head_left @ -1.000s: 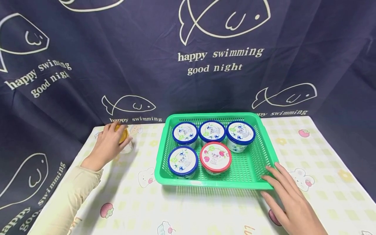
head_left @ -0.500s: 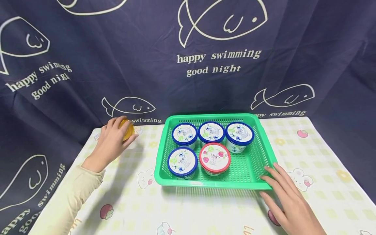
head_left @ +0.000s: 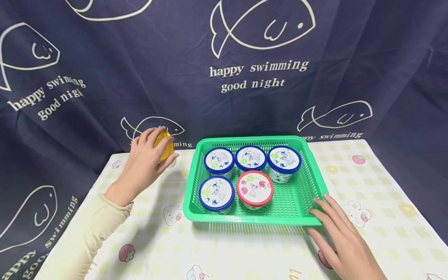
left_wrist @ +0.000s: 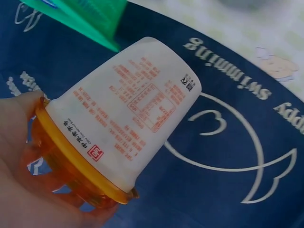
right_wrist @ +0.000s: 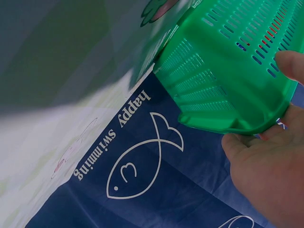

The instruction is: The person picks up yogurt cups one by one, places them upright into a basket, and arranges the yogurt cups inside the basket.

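Note:
My left hand grips a white paper cup with an amber see-through lid, raised off the table at the left. In the left wrist view the tilted cup shows orange print, and the fingers wrap its lid. My right hand holds the near right corner of a green plastic basket, fingers over the rim and thumb outside. In the basket stand several white tubs with blue lids and one strawberry tub with a red lid.
The basket rests on a table with a checked, printed cloth. Behind and left hangs a dark blue curtain with fish drawings. Bare basket floor shows right of the red-lidded tub.
My left hand has lifted the amber-lidded cup off the table and carried it up and right. The right hand stays at the basket's corner.

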Available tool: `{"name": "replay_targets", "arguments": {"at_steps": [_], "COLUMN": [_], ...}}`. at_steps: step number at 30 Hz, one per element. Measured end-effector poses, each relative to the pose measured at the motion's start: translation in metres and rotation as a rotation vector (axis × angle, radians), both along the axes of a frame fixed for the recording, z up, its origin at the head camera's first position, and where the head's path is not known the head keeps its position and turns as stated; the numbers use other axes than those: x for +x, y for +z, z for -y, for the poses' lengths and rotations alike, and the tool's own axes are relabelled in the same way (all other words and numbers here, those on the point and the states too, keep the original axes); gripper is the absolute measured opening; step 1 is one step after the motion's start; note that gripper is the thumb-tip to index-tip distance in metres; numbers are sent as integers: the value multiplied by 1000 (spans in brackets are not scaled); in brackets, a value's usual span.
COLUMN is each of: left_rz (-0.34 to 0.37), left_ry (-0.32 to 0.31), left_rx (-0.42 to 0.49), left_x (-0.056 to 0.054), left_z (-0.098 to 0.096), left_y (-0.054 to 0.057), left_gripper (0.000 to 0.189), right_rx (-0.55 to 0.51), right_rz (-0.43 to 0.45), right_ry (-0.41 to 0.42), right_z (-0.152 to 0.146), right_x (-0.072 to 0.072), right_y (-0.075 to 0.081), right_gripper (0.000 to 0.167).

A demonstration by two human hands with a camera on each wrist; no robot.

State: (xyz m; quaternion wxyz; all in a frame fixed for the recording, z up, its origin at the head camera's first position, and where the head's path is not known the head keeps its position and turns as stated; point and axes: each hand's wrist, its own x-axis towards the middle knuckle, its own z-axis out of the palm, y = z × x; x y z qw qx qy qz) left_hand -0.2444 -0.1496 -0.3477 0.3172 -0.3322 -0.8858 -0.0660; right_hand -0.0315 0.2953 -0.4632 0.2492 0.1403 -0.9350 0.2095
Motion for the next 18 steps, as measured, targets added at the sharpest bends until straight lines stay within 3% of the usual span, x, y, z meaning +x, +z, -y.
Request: {"name": "replay_targets", "arguments": {"at_steps": [9,18], "left_rz": [-58,-79], "left_ry": [-105,-173], "left_rx": [-8,-28], "left_x": [18,33], "left_z": [-26,-52], "left_y": [16,23], "left_gripper": [45,45], "right_rx": [-10,-5], "right_rz": [7,-6], "right_ry": [-9,-2], "right_z": [0,1], "right_x": [1,1], "right_y": [1,0], "right_gripper": [52,52]}}
